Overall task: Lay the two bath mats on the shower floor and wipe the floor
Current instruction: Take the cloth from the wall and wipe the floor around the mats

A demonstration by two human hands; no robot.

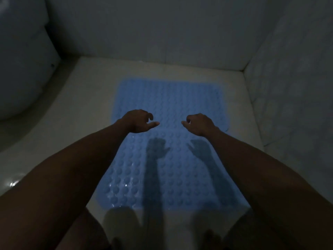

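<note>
Two blue bubble-textured bath mats lie flat on the pale shower floor. The far mat reaches toward the back wall, and the near mat meets it along a seam around mid-frame. My left hand and my right hand hover side by side above that seam, fingers loosely curled, thumbs pointing inward, holding nothing. Their shadows fall on the near mat.
A white toilet bulges in at the left. Tiled walls close the back and the right. The scene is dim. My legs and feet show at the bottom edge, on the floor before the near mat.
</note>
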